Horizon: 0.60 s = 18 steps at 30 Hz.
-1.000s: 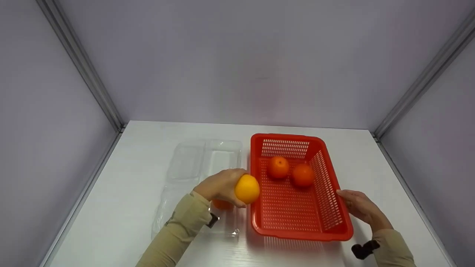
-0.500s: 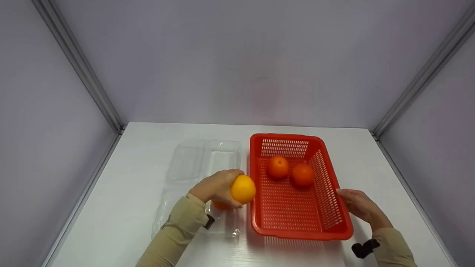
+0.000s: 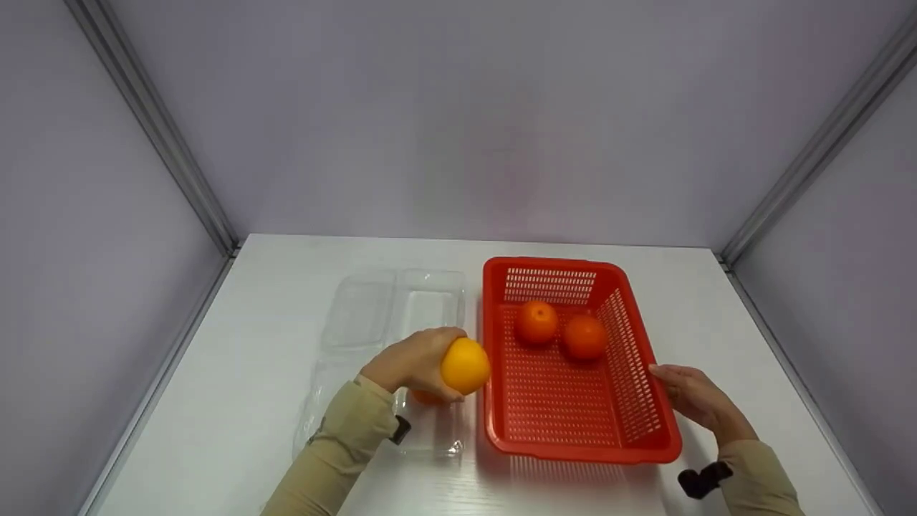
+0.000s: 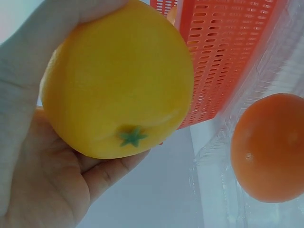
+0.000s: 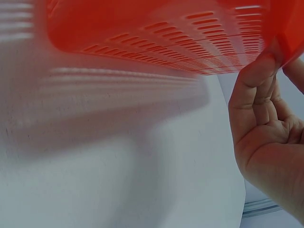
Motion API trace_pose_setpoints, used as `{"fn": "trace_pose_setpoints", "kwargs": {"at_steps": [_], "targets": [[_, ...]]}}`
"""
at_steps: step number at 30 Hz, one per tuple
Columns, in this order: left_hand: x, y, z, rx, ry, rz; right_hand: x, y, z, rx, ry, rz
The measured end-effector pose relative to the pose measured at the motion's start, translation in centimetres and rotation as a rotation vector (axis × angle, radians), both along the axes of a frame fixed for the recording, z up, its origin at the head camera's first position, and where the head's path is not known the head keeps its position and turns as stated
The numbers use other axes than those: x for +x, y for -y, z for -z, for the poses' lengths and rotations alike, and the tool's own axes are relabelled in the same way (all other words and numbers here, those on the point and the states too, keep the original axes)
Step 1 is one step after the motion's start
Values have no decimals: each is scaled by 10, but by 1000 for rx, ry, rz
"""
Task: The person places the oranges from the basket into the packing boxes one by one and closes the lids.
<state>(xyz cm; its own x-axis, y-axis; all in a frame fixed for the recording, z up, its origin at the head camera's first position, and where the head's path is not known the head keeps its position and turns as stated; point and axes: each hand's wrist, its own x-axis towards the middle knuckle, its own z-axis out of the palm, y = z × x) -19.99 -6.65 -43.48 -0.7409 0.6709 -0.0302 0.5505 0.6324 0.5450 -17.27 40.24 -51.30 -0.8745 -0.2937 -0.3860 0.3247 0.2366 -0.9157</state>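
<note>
yellow orange (image 3: 466,366) | left grip (image 3: 415,358) clasps it | red basket (image 3: 648,437) alongside | right grip (image 3: 691,398) relaxed, touching basket

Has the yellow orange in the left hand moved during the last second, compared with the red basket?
Yes. The yellow orange has shifted slightly left, away from the red basket, back toward the clear tray. The left hand grips it.

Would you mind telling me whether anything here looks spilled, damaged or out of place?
Nothing stands out. The red slotted plastic basket sits flat with two oranges inside; the left hand grips a yellow-orange fruit above the clear plastic tray, which holds another orange.
</note>
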Motion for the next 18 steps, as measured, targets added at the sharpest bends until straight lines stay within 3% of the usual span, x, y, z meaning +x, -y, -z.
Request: {"fn": "trace_pose_setpoints", "kwargs": {"at_steps": [18], "targets": [[6, 6, 7, -13, 19, -19, 0, 1, 0, 25, 4, 12]]}}
